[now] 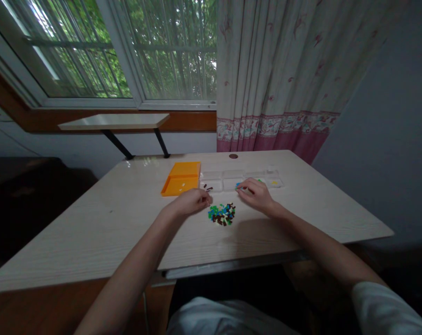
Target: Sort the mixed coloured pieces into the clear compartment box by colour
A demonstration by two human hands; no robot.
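Observation:
A pile of small coloured pieces (222,214), blue, green, brown and pale, lies on the table between my hands. My left hand (194,201) rests just left of the pile, its fingers curled together; what they hold, if anything, is hidden. Over the front edge of a clear compartment tray (233,174) is my right hand (256,194), thumb and fingertips pinched together. Blue pieces (237,184) show right at those fingertips, but whether one is gripped is too small to tell. Brown pieces (208,188) are in the tray's left compartment, and yellow ones (275,182) are at its right end.
An orange open case (183,168) with a few white pieces in it stands left of the tray. Further back are a raised shelf (116,122) on black legs and a round dark cable hole (233,156). A curtain (259,83) hangs behind the table (127,232).

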